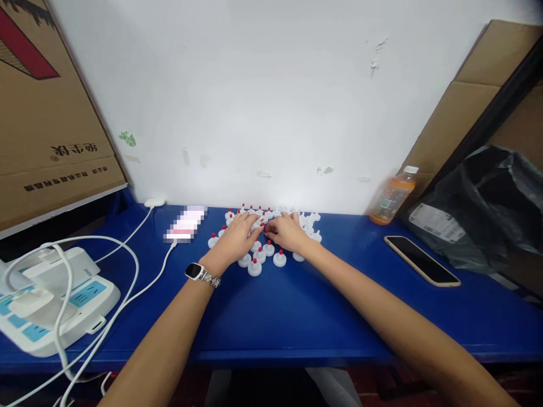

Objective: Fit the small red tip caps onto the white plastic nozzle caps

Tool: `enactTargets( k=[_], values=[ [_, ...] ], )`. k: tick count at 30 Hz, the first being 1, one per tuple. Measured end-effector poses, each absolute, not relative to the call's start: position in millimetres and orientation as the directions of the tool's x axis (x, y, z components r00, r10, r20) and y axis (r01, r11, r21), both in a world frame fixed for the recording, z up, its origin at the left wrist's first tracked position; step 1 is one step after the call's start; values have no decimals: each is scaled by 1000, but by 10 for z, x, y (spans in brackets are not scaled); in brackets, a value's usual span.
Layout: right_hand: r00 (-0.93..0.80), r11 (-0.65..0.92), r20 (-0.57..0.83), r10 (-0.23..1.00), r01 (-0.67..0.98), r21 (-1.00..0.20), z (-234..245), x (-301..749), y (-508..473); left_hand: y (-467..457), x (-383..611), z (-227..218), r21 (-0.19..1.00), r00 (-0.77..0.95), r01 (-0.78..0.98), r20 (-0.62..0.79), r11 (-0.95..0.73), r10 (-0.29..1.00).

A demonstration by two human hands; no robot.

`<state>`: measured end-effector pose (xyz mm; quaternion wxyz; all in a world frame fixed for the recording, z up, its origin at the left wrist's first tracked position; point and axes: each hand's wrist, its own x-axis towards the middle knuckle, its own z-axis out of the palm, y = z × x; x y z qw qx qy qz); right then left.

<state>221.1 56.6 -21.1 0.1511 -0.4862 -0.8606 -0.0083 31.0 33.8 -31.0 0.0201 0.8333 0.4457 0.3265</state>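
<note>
Among a cluster of small white nozzle caps on the blue table, my two hands meet. My left hand (pixel 238 236), with a watch on the wrist, is closed around a white nozzle cap (pixel 257 223). Fingers of my right hand (pixel 287 232) are pinched at its small red tip (pixel 263 226), partly hidden between the hands. Several red-tipped caps stand upright near me, such as one cap (pixel 254 267) at the front and another cap (pixel 279 258) to the right. Behind my right hand are plain white caps (pixel 314 217) without visible red tips.
A power strip (pixel 91 291) with white cables lies at the left, near a blurred phone-like screen (pixel 186 223). On the right are an orange drink bottle (pixel 392 198), a phone (pixel 422 261) and a dark plastic bag (pixel 479 192). A white wall (pixel 263 102) rises behind the table (pixel 271 316).
</note>
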Motion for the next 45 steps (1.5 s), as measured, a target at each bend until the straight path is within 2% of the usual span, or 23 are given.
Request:
enactTargets(
  k=[10,18,20,22,25,27,30,37,40,45],
  values=[
    [-538,578,261,802,808,-112,-216,2259,548,313,322,-278,325,397,737,502,-593,769],
    [-580,636,310,753,762,-118,-229,2266,565,311,328,-282,338,400,730,494,-594,772],
    [-550,637,359,754,745,-196,-196,2285,550,289,348,-251,359,390,711,515,-605,763],
    [-452,619,438,777,671,-408,-148,2309,520,252,379,-211,386,377,688,533,-614,758],
    [-233,530,476,848,344,-775,-83,2331,448,181,433,-162,441,358,666,519,-602,776],
    [-156,452,434,887,105,-886,-63,2327,394,142,462,-149,475,366,643,499,-601,785],
    [-149,372,380,913,-78,-925,-59,2304,326,113,486,-150,481,421,600,489,-639,764],
    [-161,312,341,926,-182,-933,-59,2272,280,132,503,-192,436,483,573,504,-694,716],
    [-72,330,346,935,-180,-927,-73,2233,262,139,528,-223,429,476,571,522,-700,708],
    [47,445,443,895,-86,-891,-117,2118,207,134,569,-240,460,441,565,532,-685,722]
  ],
)
